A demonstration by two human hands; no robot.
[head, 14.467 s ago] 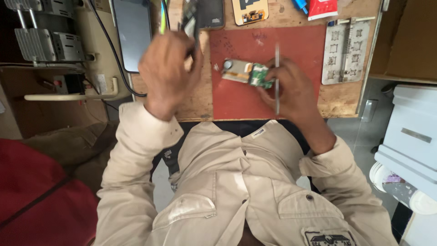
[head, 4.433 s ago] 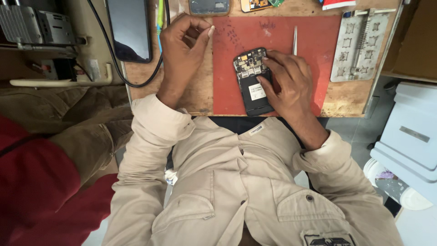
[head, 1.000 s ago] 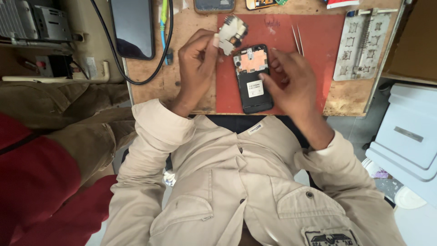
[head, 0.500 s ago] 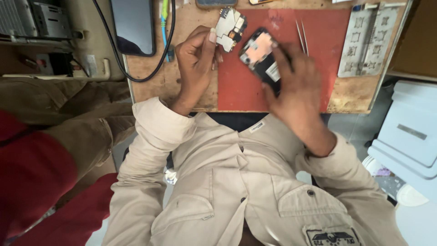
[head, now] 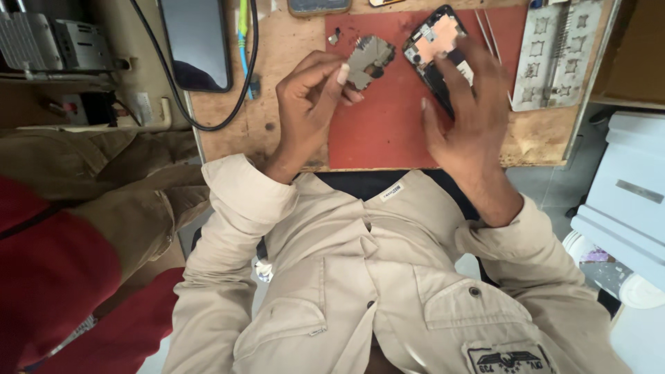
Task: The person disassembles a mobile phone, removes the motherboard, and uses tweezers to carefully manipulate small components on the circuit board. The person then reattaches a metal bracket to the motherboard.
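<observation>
The left hand (head: 308,104) is pinching a grey board (head: 369,61) at upper centre for inspection; the right hand (head: 465,118), fingers spread, is steadying the opened phone (head: 433,43) on the red mat (head: 374,131).

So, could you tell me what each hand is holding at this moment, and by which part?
The left hand pinches a grey circuit board by its near edge. The right hand rests on the opened phone on the red mat, pressing rather than gripping it.
</observation>
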